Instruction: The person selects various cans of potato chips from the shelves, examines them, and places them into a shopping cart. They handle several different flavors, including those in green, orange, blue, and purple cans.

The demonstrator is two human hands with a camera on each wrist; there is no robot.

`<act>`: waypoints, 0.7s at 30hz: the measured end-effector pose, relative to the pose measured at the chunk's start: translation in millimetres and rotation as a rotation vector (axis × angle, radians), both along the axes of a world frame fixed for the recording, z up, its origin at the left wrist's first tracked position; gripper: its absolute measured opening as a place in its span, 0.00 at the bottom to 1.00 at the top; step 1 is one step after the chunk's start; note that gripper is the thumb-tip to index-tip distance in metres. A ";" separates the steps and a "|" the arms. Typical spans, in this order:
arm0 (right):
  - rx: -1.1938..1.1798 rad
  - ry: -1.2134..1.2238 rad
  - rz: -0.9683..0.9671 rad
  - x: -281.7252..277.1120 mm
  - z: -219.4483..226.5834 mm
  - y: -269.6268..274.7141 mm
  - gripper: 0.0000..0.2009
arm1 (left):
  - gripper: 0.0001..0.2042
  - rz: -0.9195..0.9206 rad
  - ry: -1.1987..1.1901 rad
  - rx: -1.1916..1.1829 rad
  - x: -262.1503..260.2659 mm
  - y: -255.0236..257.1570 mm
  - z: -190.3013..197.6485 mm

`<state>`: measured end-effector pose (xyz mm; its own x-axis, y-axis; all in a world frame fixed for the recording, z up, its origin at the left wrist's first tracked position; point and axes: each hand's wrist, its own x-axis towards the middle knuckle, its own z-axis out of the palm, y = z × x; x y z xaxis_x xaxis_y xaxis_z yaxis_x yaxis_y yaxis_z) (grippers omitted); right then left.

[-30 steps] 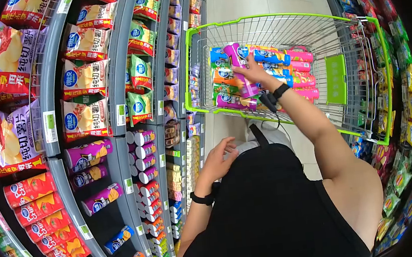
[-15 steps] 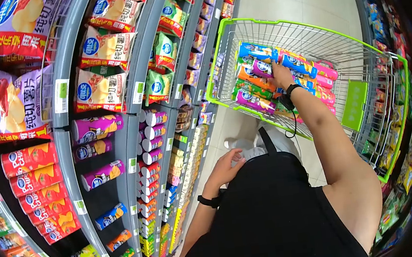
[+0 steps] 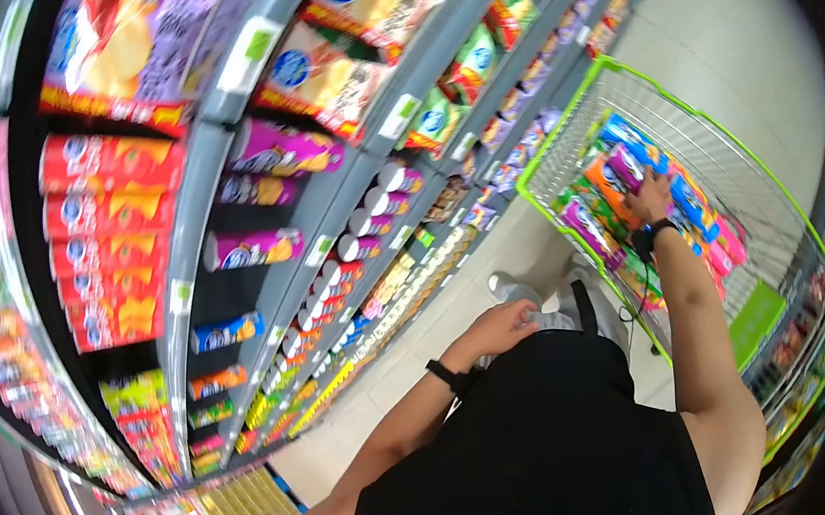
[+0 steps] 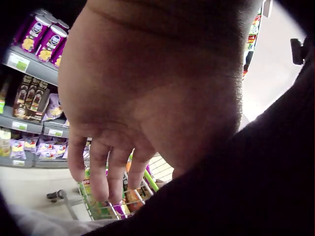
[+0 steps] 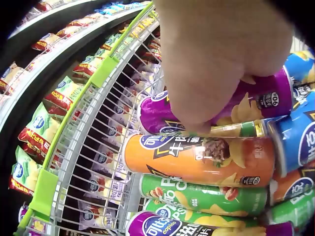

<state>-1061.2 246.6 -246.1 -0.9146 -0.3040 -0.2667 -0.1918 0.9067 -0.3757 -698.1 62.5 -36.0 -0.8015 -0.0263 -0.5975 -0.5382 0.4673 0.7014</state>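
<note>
My right hand point(image 3: 650, 200) reaches into the shopping cart point(image 3: 668, 82) and grips a purple chip can point(image 5: 268, 101). The can lies on its side among the others, with the hand over its middle and the thumb against its near side. An orange chip can point(image 5: 236, 160) lies right beside it, then green cans point(image 5: 236, 196) and another purple can point(image 5: 162, 226). Blue cans point(image 5: 302, 142) lie at the right of the right wrist view. My left hand point(image 3: 501, 331) holds nothing, hanging near my waist with loose fingers point(image 4: 98, 172), palm side toward the wrist camera.
Shelves at left carry bagged chips point(image 3: 329, 80), red chip packs point(image 3: 113, 234) and more purple cans point(image 3: 256, 249). Pink cans point(image 3: 730, 242) lie in the cart beyond my wrist. The cart's green rim point(image 3: 777, 184) borders it; pale floor tiles point(image 3: 388, 406) run beside the shelf.
The purple can, held slanted above the others before, has gone down among them with my right hand on it. My view has turned, so the cart appears farther right. The left hand stays by my waist.
</note>
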 end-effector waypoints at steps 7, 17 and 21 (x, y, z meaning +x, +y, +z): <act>-0.171 -0.176 0.053 -20.4 -37.9 19.5 0.41 | 0.21 0.070 -0.040 -0.012 12.6 -15.4 -48.9; -0.273 -0.338 0.094 -38.1 -67.8 34.7 0.41 | 0.16 0.556 -0.138 0.028 129.7 -69.3 -182.8; -0.258 -0.125 0.074 -45.2 -42.8 12.5 0.21 | 0.16 0.532 -0.232 -0.107 156.6 -100.0 -180.6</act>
